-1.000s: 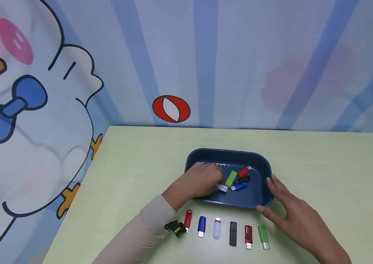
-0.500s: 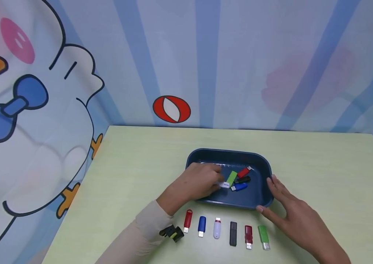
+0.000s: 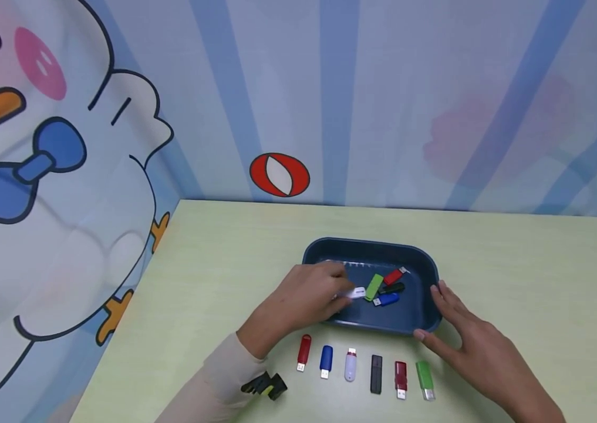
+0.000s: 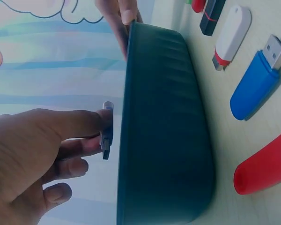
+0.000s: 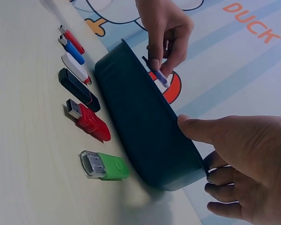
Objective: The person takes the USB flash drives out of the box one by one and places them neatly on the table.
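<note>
A pale blue backdrop [image 3: 398, 106] stands behind the tray, striped in darker blue, with a large cartoon duck [image 3: 81, 235] printed to the tray's left and a red-and-white ball [image 3: 279, 174] beyond its far side. The pale counter [image 3: 235, 247] spreads out under the tray. The dark blue tray [image 3: 372, 251] itself is oblong with rounded corners.

At the tray's right end, the right hand [image 3: 480, 355] has its fingers spread and nearly straight, with thumb and fingertips touching the rim. Over the tray's left part, the left hand [image 3: 303, 294] is nearly closed at thumb and forefinger, pinching a white USB stick [image 3: 357, 292] above the rim; the other fingers curl loosely.

In front of the tray's near side six USB sticks lie in a row, left to right: red [image 3: 303, 352], blue [image 3: 326, 358], white with red [image 3: 350, 365], black [image 3: 376, 374], dark red [image 3: 401, 379] and green [image 3: 424, 379]. Inside the tray, right of the pinched one, four more sit clustered: green [image 3: 374, 287], red [image 3: 393, 276], black [image 3: 392, 288] and blue [image 3: 388, 299].
</note>
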`<state>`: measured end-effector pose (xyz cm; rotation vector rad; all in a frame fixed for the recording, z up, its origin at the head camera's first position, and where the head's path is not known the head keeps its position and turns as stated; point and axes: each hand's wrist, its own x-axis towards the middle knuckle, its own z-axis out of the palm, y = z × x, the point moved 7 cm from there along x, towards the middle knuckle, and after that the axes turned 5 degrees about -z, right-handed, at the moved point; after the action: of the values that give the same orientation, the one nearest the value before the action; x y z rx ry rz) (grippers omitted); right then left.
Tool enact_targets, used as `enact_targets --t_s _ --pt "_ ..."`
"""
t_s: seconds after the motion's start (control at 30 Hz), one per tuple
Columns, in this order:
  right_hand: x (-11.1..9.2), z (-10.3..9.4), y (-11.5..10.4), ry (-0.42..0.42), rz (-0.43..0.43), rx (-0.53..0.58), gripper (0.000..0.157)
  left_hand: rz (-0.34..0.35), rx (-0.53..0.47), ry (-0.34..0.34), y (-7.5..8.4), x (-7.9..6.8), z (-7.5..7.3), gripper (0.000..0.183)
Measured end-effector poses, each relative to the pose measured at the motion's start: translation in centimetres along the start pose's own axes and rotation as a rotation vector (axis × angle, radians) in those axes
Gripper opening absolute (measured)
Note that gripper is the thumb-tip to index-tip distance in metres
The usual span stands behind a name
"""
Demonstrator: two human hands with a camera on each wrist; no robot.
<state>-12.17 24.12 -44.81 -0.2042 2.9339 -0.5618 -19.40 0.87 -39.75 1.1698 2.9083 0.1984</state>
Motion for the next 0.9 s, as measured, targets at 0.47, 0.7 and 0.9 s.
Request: enact_targets --t_s 0.47,0.7,0.9 --pt "0.1 0.2 -0.2 0.003 -0.006 -0.003 0.11 -0.143 -0.151 0.067 -1.0 -2.6 -0.8 0.029" --pt "0.2 0.2 -0.3 0.005 -0.011 -0.003 0.106 -0.257 -0.193 0.07 -1.3 -4.0 -0.8 0.029" --pt "0.0 0.1 -0.1 0.013 -0.014 -0.007 0.107 -0.342 -0.273 0.114 -1.1 -5.6 -1.0 0.03"
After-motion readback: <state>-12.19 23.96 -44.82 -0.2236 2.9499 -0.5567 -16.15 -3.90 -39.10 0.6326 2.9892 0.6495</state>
